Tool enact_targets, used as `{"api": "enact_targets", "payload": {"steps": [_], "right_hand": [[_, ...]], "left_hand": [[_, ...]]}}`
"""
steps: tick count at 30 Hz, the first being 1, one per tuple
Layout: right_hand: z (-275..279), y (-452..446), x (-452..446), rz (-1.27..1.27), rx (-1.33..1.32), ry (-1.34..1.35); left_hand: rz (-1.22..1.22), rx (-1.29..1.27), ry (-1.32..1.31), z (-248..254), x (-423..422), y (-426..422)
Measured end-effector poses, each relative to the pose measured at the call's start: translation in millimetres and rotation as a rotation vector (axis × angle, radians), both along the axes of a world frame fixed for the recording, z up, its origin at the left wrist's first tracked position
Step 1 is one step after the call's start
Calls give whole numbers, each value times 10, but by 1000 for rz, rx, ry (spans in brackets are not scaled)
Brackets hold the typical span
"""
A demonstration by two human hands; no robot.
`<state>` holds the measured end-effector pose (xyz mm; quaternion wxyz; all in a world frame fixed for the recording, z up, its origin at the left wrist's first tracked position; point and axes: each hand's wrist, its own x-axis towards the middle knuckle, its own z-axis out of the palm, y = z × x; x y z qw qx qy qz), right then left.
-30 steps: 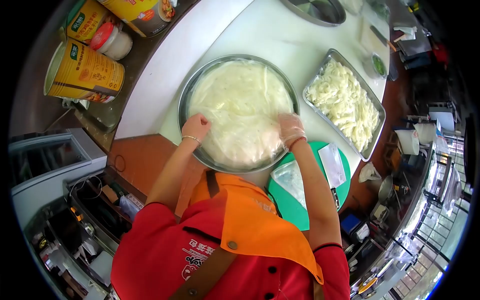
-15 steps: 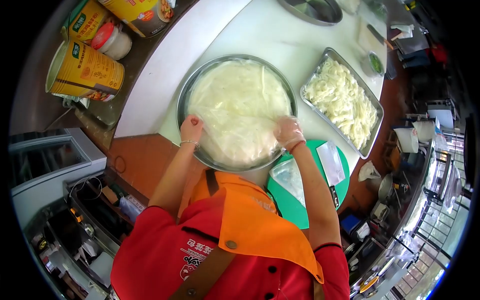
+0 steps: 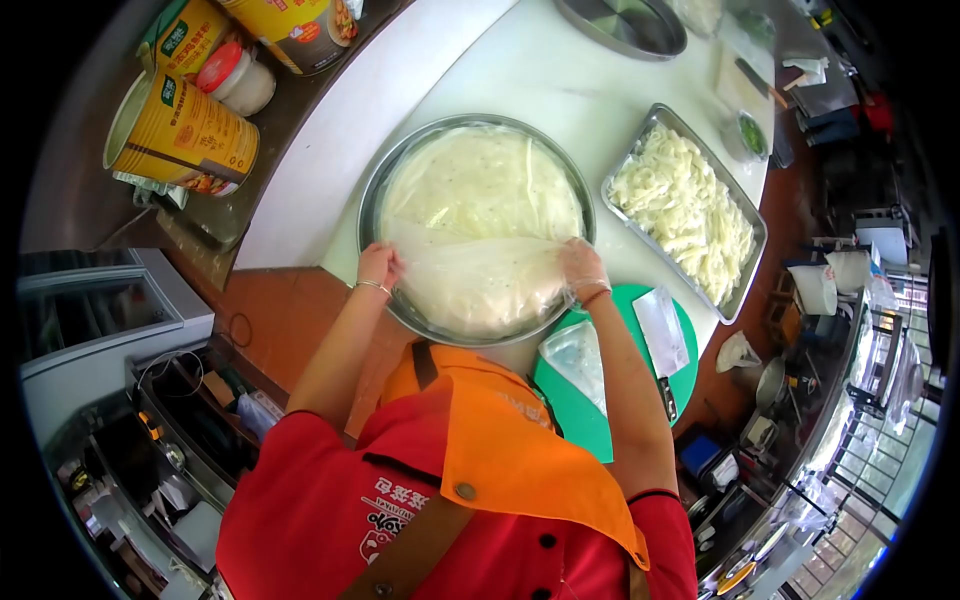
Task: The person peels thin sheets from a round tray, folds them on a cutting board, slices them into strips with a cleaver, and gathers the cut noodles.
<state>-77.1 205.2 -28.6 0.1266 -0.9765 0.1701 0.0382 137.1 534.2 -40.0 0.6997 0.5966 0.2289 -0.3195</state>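
Note:
A round metal basin (image 3: 371, 190) on the worktop holds a wide pale mass of dough (image 3: 470, 175). Clear plastic film (image 3: 470, 262) lies over the dough, its slack part drawn up in a fold between my hands. My bare left hand (image 3: 379, 265), with a bracelet at the wrist, pinches the film at the basin's left rim. On the right side, my right hand (image 3: 582, 267) wears a clear glove and grips the other end of the film. Where the film runs inside my fingers is hidden.
Right of the basin stands a metal tray (image 3: 737, 302) of pale sliced strips. A cleaver (image 3: 661, 330) and a plastic bag (image 3: 577, 358) lie on a green round board (image 3: 577, 425). Yellow tins (image 3: 190, 130) stand at the left; an empty round pan (image 3: 630, 30) is at the back.
The film between my hands has gone from loosely wrinkled to stretched in a straighter fold. My left hand has shifted slightly down and left, and my right hand stays by the right rim.

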Motion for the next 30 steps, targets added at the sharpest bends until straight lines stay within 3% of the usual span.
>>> {"api": "enact_targets", "payload": {"steps": [1, 2, 5, 6, 7, 8, 9, 11, 12, 13, 15, 18, 19, 22, 23, 25, 28, 29, 30], "right_hand": [[-234, -16, -33, 77, -117, -17], [-320, -112, -68, 151, -249, -33], [-436, -79, -70, 158, -261, 68], [-316, -11, -47, 134, -227, 81], [-73, 101, -21, 85, -222, 109], [-106, 132, 26, 45, -181, 204], [-140, 148, 9, 98, -242, 143], [134, 203, -5, 49, -1, 20], [-466, 187, -54, -95, 186, -151], [-351, 123, -42, 18, 162, -110], [-24, 152, -115, 249, 122, -16], [182, 222, -147, 280, 94, -23], [95, 261, -156, 244, 235, -44], [-152, 400, -130, 115, 891, -270], [-248, 511, -158, 58, 1265, -451], [-169, 798, -250, 77, 1206, -510], [923, 903, -380, -110, 1042, -248], [1027, 997, -471, -96, 1069, -613], [1044, 1030, -521, -134, 1215, -569]], "left_hand": [[36, 55, -50, -16, -18, 13], [-79, 232, -222, -38, -31, 45], [-367, 737, -831, -596, 61, 243], [-385, 808, -896, -518, 43, 209], [-362, 741, -884, -470, 42, 192], [-361, 695, -1098, -426, 69, 164], [-353, 715, -992, -96, 17, 18], [-547, 858, -1494, 370, -45, -209], [-723, 777, -1599, 511, -54, -304], [-902, 702, -1691, 582, -44, -377], [-1067, 693, -1623, 600, 22, -450], [-1348, 755, -1473, 585, 202, -447], [-1445, 788, -1413, 565, 267, -433], [-1361, 589, -1583, 411, 335, -369], [-1316, 585, -1556, 325, 341, -346], [-1266, 592, -1477, 162, 265, -157], [-972, 438, -1498, 399, 53, -95], [-931, 381, -1482, 549, -18, -122], [-889, 330, -1457, 717, -79, -142]]}}
